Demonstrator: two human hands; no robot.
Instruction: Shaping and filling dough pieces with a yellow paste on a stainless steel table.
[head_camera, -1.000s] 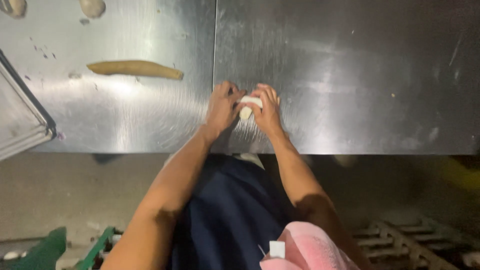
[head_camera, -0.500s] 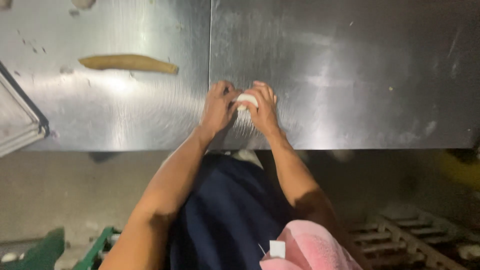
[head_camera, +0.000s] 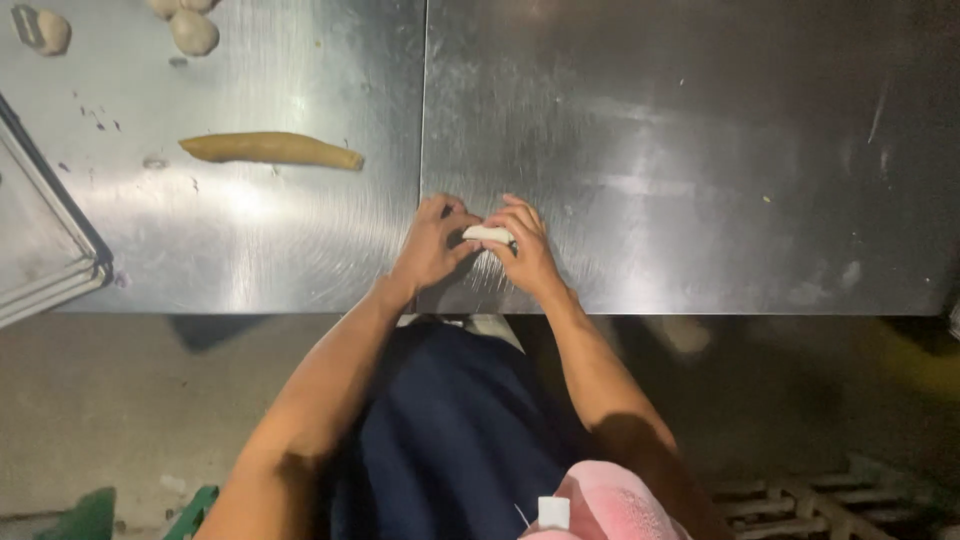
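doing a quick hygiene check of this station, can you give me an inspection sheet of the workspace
surface: steel table, seam down the middle, small crumbs and smears at left
job's things: small white dough piece pinched between both hands near the front edge
clutter: long yellowish dough roll; round dough balls at far left; stacked metal trays at left edge
hands: left hand and right hand, bare, both on the dough piece
cables: nothing seen
surroundings: dark apron, pink cloth, green crate, concrete floor
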